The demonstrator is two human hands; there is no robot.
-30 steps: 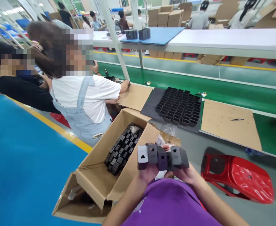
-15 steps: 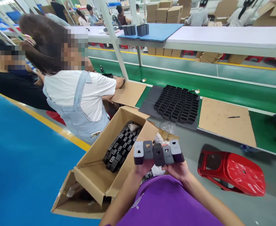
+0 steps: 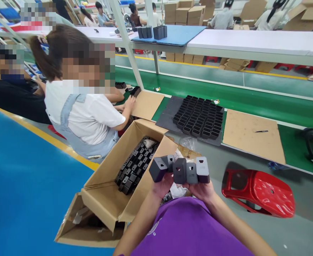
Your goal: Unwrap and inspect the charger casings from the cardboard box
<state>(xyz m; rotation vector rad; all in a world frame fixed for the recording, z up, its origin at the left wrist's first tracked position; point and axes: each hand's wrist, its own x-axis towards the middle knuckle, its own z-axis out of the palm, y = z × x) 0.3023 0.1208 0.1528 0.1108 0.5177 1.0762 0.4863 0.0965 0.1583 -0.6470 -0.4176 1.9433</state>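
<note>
In front of my chest I hold several black plastic housings in a row, their greyish ends with small cutouts facing me. My left hand [image 3: 163, 185] is closed from below around the left ones, and the leftmost housing [image 3: 157, 170] leans outward. My right hand [image 3: 203, 191] grips the right ones, including the rightmost housing [image 3: 202, 167]. A middle housing [image 3: 179, 171] stands between the hands; which hand bears it I cannot tell. Most fingers are hidden behind the parts. Just left of my hands, an open cardboard box [image 3: 101, 193] contains many similar black housings [image 3: 136, 165].
On the green conveyor bench lies a dark mat [image 3: 167, 115] bearing rows of open black cases [image 3: 199, 117]. A cardboard sheet [image 3: 252, 137] with a thin black tool sits to its right. A red stool [image 3: 271, 193] stands at right. A co-worker [image 3: 84, 110] sits at left, handling black parts.
The leftmost housings have tilted and spread from the even row, turning in my left hand. My right hand stays nearly still. The co-worker's head and arms have moved.
</note>
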